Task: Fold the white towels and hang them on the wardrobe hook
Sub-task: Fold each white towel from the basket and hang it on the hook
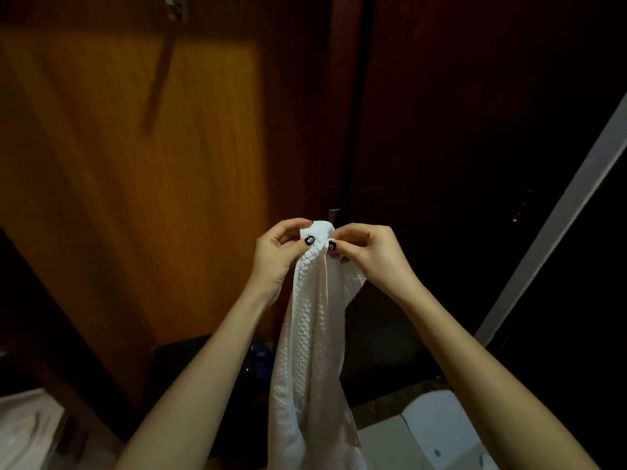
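A white textured towel (pixel 310 334) hangs down in long folds in front of me. My left hand (pixel 276 256) pinches its bunched top from the left. My right hand (pixel 364 254) pinches the same top from the right, the two thumbs almost touching. Just behind the towel's top a small metal hook or handle (pixel 333 213) shows on the dark wardrobe door (pixel 441 130). Whether the towel touches it I cannot tell.
A lit wooden door panel (pixel 135 164) stands open on the left, with a metal fitting (pixel 177 8) at its top. More white cloth (pixel 27 425) lies at the lower left. A white box (pixel 437 432) sits at the lower right. A pale bar (pixel 556 215) slants on the right.
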Demonstrator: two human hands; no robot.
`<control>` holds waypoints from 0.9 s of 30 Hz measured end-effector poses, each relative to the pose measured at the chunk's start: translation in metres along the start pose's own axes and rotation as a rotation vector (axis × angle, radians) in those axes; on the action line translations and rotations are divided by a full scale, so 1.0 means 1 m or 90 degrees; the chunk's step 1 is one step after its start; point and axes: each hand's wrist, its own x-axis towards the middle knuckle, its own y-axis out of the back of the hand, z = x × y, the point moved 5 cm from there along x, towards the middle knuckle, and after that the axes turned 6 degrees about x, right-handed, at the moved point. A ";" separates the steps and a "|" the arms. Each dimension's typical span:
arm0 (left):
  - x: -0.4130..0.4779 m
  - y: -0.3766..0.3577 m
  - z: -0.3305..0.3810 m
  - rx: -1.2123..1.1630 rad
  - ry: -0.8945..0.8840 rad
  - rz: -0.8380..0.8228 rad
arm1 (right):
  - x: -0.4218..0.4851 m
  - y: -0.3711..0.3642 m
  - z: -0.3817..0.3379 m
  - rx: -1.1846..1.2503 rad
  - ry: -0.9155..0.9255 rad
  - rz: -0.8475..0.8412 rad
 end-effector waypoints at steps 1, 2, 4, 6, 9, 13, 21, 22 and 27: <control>-0.001 0.004 0.001 -0.012 0.005 0.003 | 0.002 -0.003 -0.003 -0.015 0.010 0.004; -0.001 0.009 0.002 -0.011 0.005 0.009 | 0.005 -0.006 -0.007 -0.030 0.018 0.002; -0.001 0.020 0.004 0.029 -0.005 0.028 | 0.007 -0.016 -0.014 -0.069 0.042 -0.022; -0.001 0.030 0.005 0.066 -0.008 0.053 | 0.008 -0.027 -0.020 -0.124 0.075 -0.041; -0.009 0.038 0.003 0.004 0.024 0.066 | 0.015 -0.032 -0.029 -0.189 0.121 -0.014; -0.023 0.033 0.009 -0.116 0.031 0.037 | 0.027 -0.038 -0.034 -0.173 0.095 -0.045; -0.035 0.038 0.016 -0.097 -0.003 0.022 | 0.026 -0.047 -0.040 -0.205 0.106 -0.110; -0.036 0.038 0.017 -0.069 -0.015 0.028 | 0.025 -0.050 -0.040 -0.214 0.111 -0.115; -0.036 0.046 0.014 -0.021 -0.020 0.088 | 0.021 -0.062 -0.035 -0.214 0.119 -0.117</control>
